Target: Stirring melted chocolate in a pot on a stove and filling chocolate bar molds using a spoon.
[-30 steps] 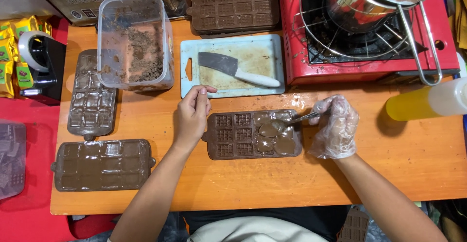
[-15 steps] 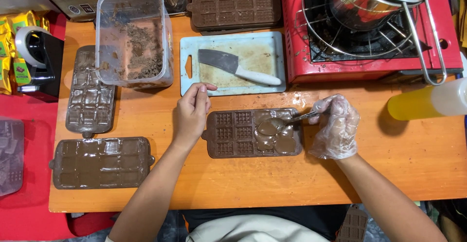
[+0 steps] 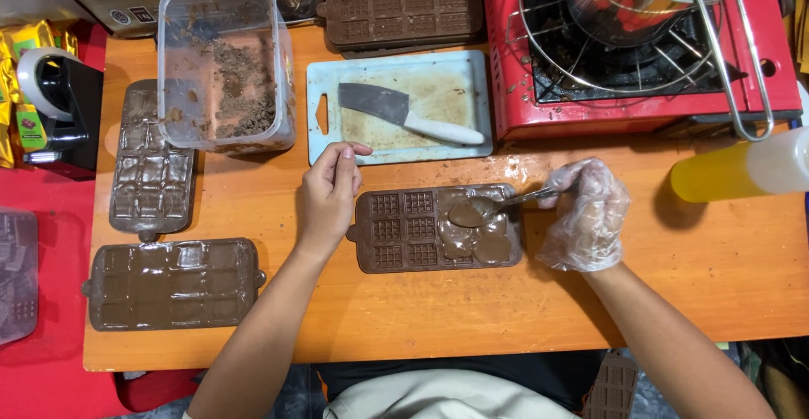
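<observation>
Mould (image 3: 396, 229) lying lengthwise left to right, its right cells holding wet chocolate (image 3: 472, 233); tub (image 3: 223, 65) holding crumbs. Gloved right hand (image 3: 586, 212) pinching a spoon (image 3: 484, 208); left hand (image 3: 329, 196) resting, fingers together

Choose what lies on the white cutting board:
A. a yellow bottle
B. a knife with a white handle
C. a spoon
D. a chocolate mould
B: a knife with a white handle lies alone on the cutting board; the spoon is in the gloved right hand, over the mould.
</observation>
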